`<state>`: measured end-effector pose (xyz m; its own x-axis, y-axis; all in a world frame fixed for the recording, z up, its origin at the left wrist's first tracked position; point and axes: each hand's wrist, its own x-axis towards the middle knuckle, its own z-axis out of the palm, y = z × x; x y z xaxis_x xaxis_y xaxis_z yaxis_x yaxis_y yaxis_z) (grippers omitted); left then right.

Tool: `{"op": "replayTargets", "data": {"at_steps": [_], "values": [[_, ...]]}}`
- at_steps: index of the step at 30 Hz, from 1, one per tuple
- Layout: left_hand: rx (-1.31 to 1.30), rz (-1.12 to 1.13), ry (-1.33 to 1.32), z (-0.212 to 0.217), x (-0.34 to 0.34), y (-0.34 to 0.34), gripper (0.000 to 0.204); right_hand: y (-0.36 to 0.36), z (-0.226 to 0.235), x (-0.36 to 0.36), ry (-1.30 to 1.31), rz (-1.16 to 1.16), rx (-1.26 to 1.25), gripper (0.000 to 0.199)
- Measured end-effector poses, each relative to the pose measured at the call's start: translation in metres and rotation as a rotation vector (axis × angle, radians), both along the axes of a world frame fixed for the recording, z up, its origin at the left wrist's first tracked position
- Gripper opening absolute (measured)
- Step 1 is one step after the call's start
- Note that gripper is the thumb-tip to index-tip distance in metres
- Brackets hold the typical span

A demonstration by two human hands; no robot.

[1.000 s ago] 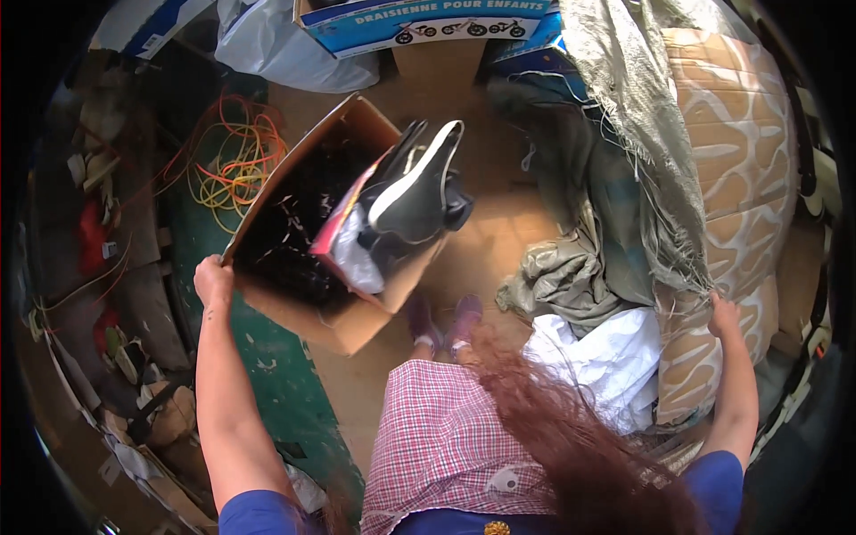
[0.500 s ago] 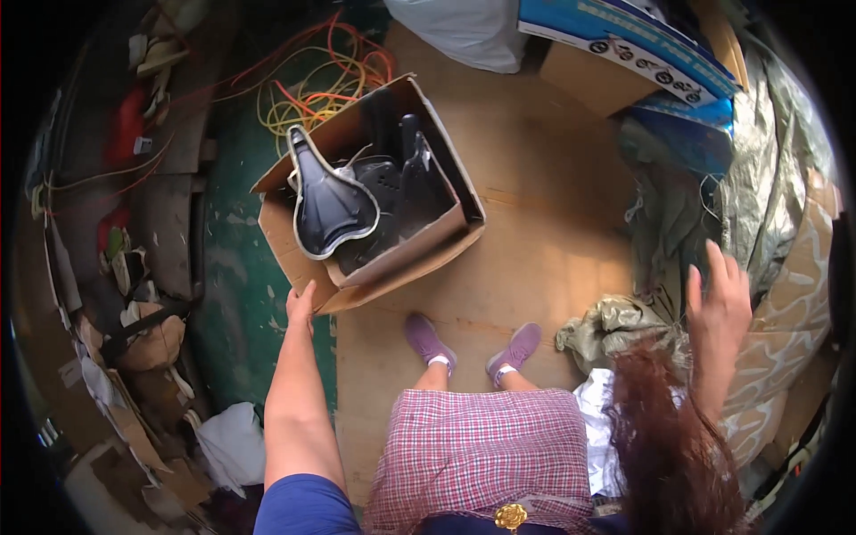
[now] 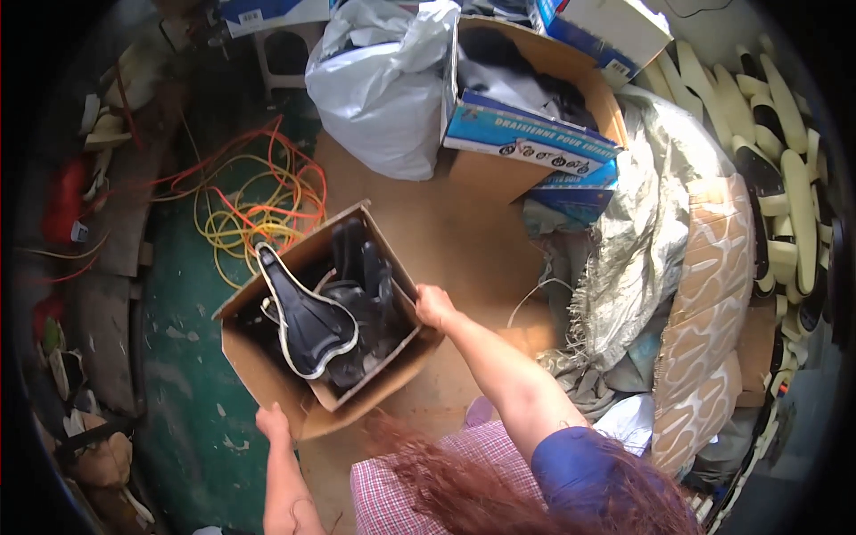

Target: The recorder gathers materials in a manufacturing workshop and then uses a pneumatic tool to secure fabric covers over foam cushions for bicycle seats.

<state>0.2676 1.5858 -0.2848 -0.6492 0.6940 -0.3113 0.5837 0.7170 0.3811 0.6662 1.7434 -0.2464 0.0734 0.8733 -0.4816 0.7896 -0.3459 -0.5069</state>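
An open cardboard box (image 3: 251,357) stands tilted in front of me, its flaps spread. Inside lies a black bicycle saddle (image 3: 308,321) with a pale rim, underside up, its nose pointing away to the left. More dark saddles (image 3: 361,267) fill the box beside it, partly hidden in shadow. My left hand (image 3: 275,423) grips the near left corner of the box. On the opposite side, my right hand (image 3: 434,308) is closed over the right edge, its fingertips out of sight.
Tangled orange and yellow cords (image 3: 263,201) lie on the green floor behind the box. Farther back are a stuffed white sack (image 3: 379,107) and a blue printed carton (image 3: 499,134) holding black items. Silvery woven sheeting (image 3: 637,241) and stacked pale saddle pieces (image 3: 798,214) line the right.
My right hand has come from the far right onto the box's right edge. My left hand stays on the box. The view has shifted, showing more of the right side.
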Motion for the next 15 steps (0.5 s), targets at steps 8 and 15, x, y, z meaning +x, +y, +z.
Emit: {"op": "replayTargets", "data": {"at_steps": [8, 15], "values": [[0.061, -0.125, -0.075, 0.189, -0.054, -0.089, 0.015, -0.098, 0.163, -0.02, 0.055, 0.086, 0.073, 0.016], [0.06, -0.2, -0.005, 0.361, -0.031, -0.11, 0.022, -0.123, 0.32, 0.002, 0.182, 0.057, 0.104, 0.017]]}}
